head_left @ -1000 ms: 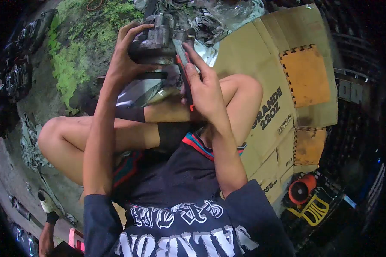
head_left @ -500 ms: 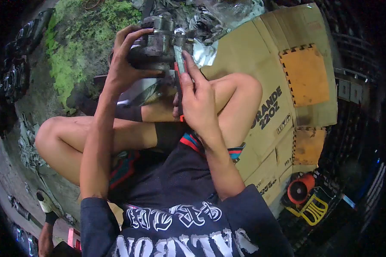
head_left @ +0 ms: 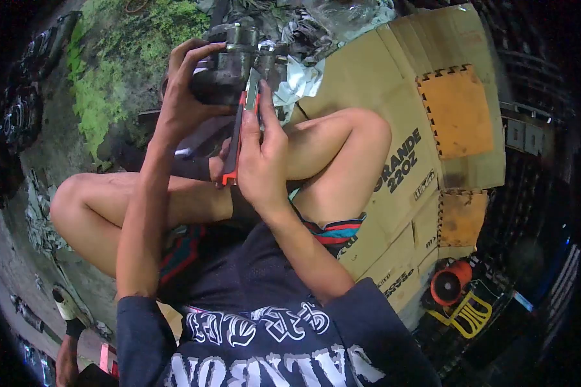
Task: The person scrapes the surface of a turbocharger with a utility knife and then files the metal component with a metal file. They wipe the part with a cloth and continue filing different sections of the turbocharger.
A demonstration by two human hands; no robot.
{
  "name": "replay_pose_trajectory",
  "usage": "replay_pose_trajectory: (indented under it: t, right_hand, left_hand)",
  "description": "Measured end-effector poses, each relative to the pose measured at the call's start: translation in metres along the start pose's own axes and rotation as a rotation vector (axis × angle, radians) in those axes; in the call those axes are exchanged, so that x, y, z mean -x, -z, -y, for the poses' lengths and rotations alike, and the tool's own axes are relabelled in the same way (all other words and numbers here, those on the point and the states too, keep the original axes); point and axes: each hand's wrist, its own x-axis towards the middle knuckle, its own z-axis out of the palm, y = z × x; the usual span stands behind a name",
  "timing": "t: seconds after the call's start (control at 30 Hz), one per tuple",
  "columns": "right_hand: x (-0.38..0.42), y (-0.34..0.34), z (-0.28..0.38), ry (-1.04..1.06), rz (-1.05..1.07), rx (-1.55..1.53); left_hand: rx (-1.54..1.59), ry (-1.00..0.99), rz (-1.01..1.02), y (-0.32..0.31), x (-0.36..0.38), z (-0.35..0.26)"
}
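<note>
A dirty grey metal machine part (head_left: 240, 57) with round, cylinder-like sections stands in front of my crossed legs. My left hand (head_left: 186, 97) is curled around its left side, with the fingers over the top and the thumb lower down. In my right hand (head_left: 263, 151) is a red and black utility knife (head_left: 234, 145), its wide grey blade pointing away from me. The thumb and index finger lie along the blade end. The blade tip reaches the front of the metal part; whether it touches is hard to see.
Flattened cardboard (head_left: 394, 213) lies to the right, with orange foam mats (head_left: 455, 113) on it. Crumpled plastic (head_left: 342, 22) and a white rag (head_left: 298, 79) are behind the part. Lower right are an orange round object (head_left: 450, 284) and a yellow frame (head_left: 469, 317). Another person's foot (head_left: 64, 303) shows lower left.
My right hand and the utility knife have moved left across the front of the metal part. My left hand stays around the part, nearly unmoved.
</note>
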Motion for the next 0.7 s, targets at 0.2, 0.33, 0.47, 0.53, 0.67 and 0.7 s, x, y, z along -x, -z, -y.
replay_pose_trajectory:
  t: [0.2, 0.33, 0.47, 0.53, 0.67, 0.7]
  right_hand:
    - [0.005, 0.002, 0.006, -0.097, 0.008, -0.169]
    - [0.004, 0.007, 0.006, -0.071, 0.017, -0.053]
    - [0.002, 0.007, -0.006, -0.033, 0.011, -0.011]
    - [0.001, 0.004, -0.004, 0.03, 0.023, -0.014]
    - [-0.004, 0.002, -0.013, 0.102, -0.012, 0.062]
    - [-0.006, 0.002, -0.014, 0.144, -0.011, 0.105]
  left_hand:
    - [0.029, 0.053, 0.003, -0.002, 0.0, 0.003]
    - [0.036, 0.052, -0.002, -0.001, -0.001, 0.003]
    - [0.086, 0.095, 0.025, 0.003, -0.006, 0.0]
    - [0.081, 0.095, 0.023, 0.002, -0.005, 0.003]
    - [0.092, 0.09, 0.028, 0.004, -0.008, 0.002]
    - [0.092, 0.091, 0.027, 0.004, -0.008, 0.004]
